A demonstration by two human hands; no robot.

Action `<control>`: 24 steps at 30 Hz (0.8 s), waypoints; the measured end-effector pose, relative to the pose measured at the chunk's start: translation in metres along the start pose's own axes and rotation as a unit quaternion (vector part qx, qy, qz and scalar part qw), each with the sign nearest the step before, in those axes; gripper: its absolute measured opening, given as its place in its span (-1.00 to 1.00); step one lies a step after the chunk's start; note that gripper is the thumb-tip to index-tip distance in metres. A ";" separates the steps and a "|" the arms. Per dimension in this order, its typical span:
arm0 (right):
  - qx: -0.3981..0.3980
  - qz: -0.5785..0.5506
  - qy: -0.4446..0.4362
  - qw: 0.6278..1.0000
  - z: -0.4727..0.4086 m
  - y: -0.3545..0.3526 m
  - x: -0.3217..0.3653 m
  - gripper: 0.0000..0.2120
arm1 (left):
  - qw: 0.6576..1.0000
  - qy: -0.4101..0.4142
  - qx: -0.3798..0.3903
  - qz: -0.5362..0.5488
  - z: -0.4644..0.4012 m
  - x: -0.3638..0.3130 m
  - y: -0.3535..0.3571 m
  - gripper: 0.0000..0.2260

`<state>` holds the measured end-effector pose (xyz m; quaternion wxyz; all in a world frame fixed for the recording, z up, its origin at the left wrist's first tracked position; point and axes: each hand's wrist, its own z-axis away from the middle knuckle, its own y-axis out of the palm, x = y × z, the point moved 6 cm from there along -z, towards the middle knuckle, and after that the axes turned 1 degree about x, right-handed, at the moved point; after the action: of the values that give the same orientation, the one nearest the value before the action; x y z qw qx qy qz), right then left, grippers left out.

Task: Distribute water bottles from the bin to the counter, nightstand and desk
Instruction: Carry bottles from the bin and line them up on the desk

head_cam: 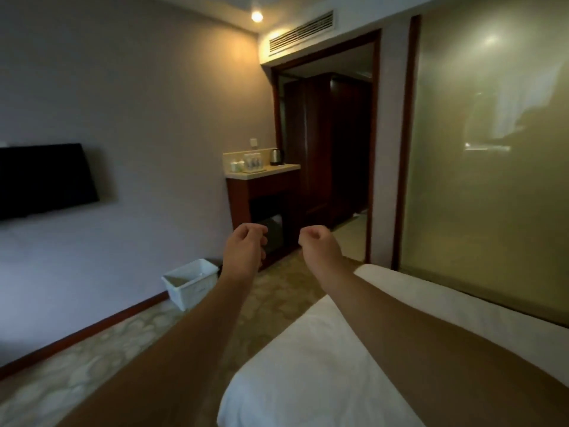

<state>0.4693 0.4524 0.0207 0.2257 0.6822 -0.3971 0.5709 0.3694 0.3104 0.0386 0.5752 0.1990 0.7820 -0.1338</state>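
Both arms are stretched out in front of me over the corner of the bed (pixel 323 365). My left hand (pixel 244 246) has its fingers curled in with nothing in them, and my right hand (pixel 318 241) is balled up the same way, also holding nothing.

The white bin (pixel 191 283) sits on the carpet against the wall, just left of my left forearm and down-left of the counter. Looks like something clear is lying inside near its far rim, but it's too blurry to call it a bottle.

The counter (pixel 264 172) is the pale top on the dark wood cabinet beside the doorway. At its back right corner stands a kettle (pixel 276 156), and a tray (pixel 252 164) of small stuff sits toward the back left. A TV (pixel 46 180) hangs on the wall at far left.
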 end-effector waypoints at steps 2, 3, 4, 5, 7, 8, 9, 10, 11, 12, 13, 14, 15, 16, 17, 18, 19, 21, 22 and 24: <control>0.034 -0.023 0.003 0.999 -0.032 0.060 0.001 -0.85 | 0.999 0.003 -0.042 -0.006 -0.038 0.006 -0.038 -0.82; 0.053 -0.031 0.006 0.998 -0.047 0.089 0.003 -0.84 | 0.998 0.001 -0.062 -0.012 -0.056 0.009 -0.056 -0.83; 0.076 -0.040 0.007 0.996 -0.063 0.118 0.006 -0.83 | 0.996 -0.004 -0.082 -0.017 -0.074 0.011 -0.074 -0.84; 0.098 -0.049 0.006 0.994 -0.077 0.145 0.009 -0.84 | 0.995 -0.008 -0.100 -0.021 -0.091 0.014 -0.091 -0.85; 0.128 -0.063 0.000 0.990 -0.102 0.193 0.014 -0.89 | 0.991 -0.012 -0.126 -0.041 -0.119 0.022 -0.124 -0.85; 0.138 -0.074 -0.001 0.988 -0.114 0.216 0.016 -0.88 | 0.988 -0.010 -0.142 -0.054 -0.132 0.026 -0.141 -0.85; 0.147 -0.083 0.003 0.986 -0.124 0.239 0.017 -0.86 | 0.986 -0.009 -0.157 -0.063 -0.145 0.029 -0.158 -0.85; 0.159 -0.085 0.009 0.984 -0.134 0.261 0.016 -0.86 | 0.983 -0.010 -0.170 -0.068 -0.158 0.032 -0.174 -0.86; 0.175 -0.080 0.013 0.981 -0.142 0.283 0.013 -0.87 | 0.981 -0.013 -0.182 -0.070 -0.170 0.038 -0.189 -0.86; 0.192 -0.074 0.014 0.979 -0.148 0.304 0.010 -0.88 | 0.979 -0.016 -0.192 -0.071 -0.181 0.044 -0.203 -0.86; 0.206 -0.071 0.013 0.976 -0.155 0.326 0.006 -0.88 | 0.977 -0.015 -0.199 -0.073 -0.193 0.049 -0.216 -0.86; 0.217 -0.072 0.013 0.973 -0.162 0.346 0.003 -0.89 | 0.976 -0.012 -0.204 -0.079 -0.205 0.056 -0.228 -0.86; 0.223 -0.072 0.014 0.972 -0.170 0.365 -0.001 -0.89 | 0.974 -0.009 -0.207 -0.087 -0.216 0.063 -0.239 -0.86; 0.227 -0.070 0.016 0.971 -0.178 0.384 -0.005 -0.89 | 0.974 -0.008 -0.207 -0.095 -0.228 0.070 -0.250 -0.86; 0.230 -0.066 0.019 0.971 -0.186 0.403 -0.008 -0.88 | 0.973 -0.009 -0.207 -0.102 -0.241 0.078 -0.260 -0.86; 0.235 -0.058 0.021 0.970 -0.193 0.422 -0.011 -0.89 | 0.972 -0.013 -0.206 -0.108 -0.254 0.086 -0.270 -0.87; 0.238 -0.050 0.023 0.970 -0.201 0.441 -0.015 -0.89 | 0.972 -0.017 -0.204 -0.112 -0.269 0.094 -0.281 -0.87; 0.241 -0.046 0.025 0.969 -0.219 0.476 -0.020 -0.89 | 0.973 -0.019 -0.199 -0.112 -0.301 0.108 -0.302 -0.87; 0.242 -0.051 0.026 0.969 -0.230 0.493 -0.020 -0.88 | 0.974 -0.017 -0.198 -0.110 -0.318 0.114 -0.313 -0.87; 0.242 -0.053 0.027 0.968 -0.256 0.528 -0.020 -0.87 | 0.975 -0.012 -0.190 -0.116 -0.356 0.126 -0.337 -0.86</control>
<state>-0.1076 0.3454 -0.0120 0.0946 0.7212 -0.2042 0.6551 -0.1219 0.1880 0.0198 0.5924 -0.0073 0.8040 -0.0514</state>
